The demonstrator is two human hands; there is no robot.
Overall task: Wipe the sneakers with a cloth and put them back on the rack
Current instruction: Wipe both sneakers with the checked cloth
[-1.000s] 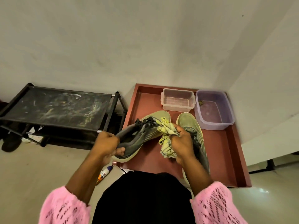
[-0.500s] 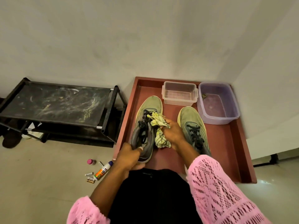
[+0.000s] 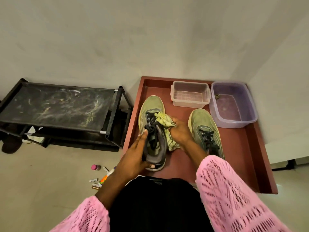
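Two olive-green sneakers with dark laces are over a red-brown tray (image 3: 254, 154). My left hand (image 3: 133, 154) grips the heel of the left sneaker (image 3: 153, 111), toe pointing away. My right hand (image 3: 181, 133) is closed on a yellow-green patterned cloth (image 3: 164, 121) pressed against that sneaker's right side by the laces. The right sneaker (image 3: 202, 124) lies flat on the tray, its heel hidden behind my pink sleeve. A black shoe rack (image 3: 56, 106) stands on the floor to the left, its top shelf smeared with pale streaks.
At the tray's far end sit a clear plastic box (image 3: 189, 94) and a purple tub (image 3: 234, 104). Small bottles and batteries (image 3: 98, 176) lie on the floor left of my knee. A dark shoe (image 3: 10, 144) rests by the rack's left end. Walls close in behind and to the right.
The left sneaker turned from angled leftwards and raised to pointing straight away, lower over the tray. My right hand moved the cloth from the toe area to the lace side.
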